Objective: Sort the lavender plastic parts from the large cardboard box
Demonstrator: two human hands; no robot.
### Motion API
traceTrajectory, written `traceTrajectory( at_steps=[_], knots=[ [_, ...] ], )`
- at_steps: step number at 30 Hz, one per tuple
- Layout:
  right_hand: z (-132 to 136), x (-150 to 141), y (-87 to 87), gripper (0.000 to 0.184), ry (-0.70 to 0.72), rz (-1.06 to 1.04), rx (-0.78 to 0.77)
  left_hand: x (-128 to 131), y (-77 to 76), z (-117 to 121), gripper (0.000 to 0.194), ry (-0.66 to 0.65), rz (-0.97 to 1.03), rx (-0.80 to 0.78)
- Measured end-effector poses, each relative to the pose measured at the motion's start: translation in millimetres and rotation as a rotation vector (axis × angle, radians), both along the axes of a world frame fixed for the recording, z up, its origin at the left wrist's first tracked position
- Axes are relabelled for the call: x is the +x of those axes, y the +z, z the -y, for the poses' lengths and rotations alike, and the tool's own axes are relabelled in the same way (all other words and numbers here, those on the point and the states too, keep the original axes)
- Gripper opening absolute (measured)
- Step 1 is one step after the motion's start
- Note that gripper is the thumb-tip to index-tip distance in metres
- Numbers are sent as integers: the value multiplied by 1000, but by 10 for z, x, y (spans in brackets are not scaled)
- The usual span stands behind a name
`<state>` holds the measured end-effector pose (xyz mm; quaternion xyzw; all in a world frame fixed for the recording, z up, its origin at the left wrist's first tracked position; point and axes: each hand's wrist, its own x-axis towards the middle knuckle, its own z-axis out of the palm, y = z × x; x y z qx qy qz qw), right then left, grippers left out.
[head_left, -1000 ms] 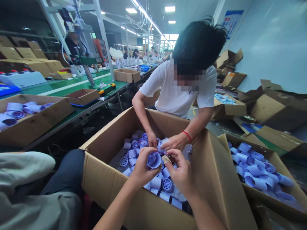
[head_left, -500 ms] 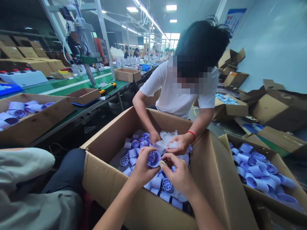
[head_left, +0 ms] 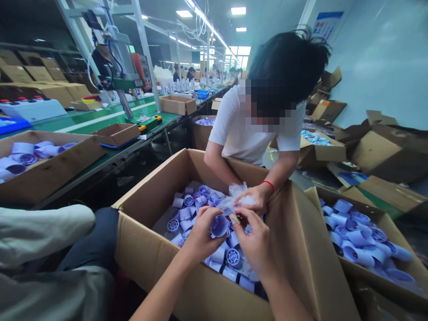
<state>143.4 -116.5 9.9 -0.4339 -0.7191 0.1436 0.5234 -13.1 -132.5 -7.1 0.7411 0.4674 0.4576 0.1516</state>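
My left hand (head_left: 200,234) is closed round a lilac plastic round housing (head_left: 219,225), held above an open cardboard box (head_left: 147,252) filled with several of the same lilac parts (head_left: 189,205). My right hand (head_left: 256,243) pinches a small tan piece (head_left: 234,219) right against the housing's rim. Opposite me a co-worker in a white shirt leans over the box, one hand (head_left: 252,198) with a red wrist string gripping a clear plastic bag (head_left: 234,196).
A second box of lilac parts (head_left: 361,240) stands to the right. A green conveyor bench (head_left: 100,120) with a press machine (head_left: 117,67) and small boxes runs along the left. Empty cartons (head_left: 377,142) pile against the right wall. Someone's grey sleeve (head_left: 40,232) lies lower left.
The co-worker has pulled one arm back out of the box and shifted right, still holding the clear bag. My hands stay together on the housing, which has tilted slightly.
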Motion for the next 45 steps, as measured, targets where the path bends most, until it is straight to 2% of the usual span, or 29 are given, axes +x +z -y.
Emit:
traceTrajectory(
  at_steps=[3,6,11,15,21,26,31,37,45],
  knots=[
    [6,-6,5,10,-25,23,72,-1,1,-2,50,-13,1,-2],
    [29,-23,33,10,16,27,66,-2,1,-2,50,-20,15,11],
    [50,-29,91,7,69,-38,-54,2,19,2,51,7,61,-5],
    [49,-26,71,7,92,-92,-130,-5,15,-2,51,-7,90,-22],
    [69,-10,1,14,306,-305,-338,-13,-5,-4,52,20,132,-53],
    [50,-3,-22,15,293,-356,-398,-6,16,16,50,-1,150,-4],
    [50,-8,-2,13,183,-251,-341,-10,46,24,51,-17,158,17],
    [58,-20,75,10,34,-127,-178,-13,48,23,51,-24,164,11],
    [55,-23,29,7,-18,27,19,-15,17,29,49,31,172,-19]
  ],
)
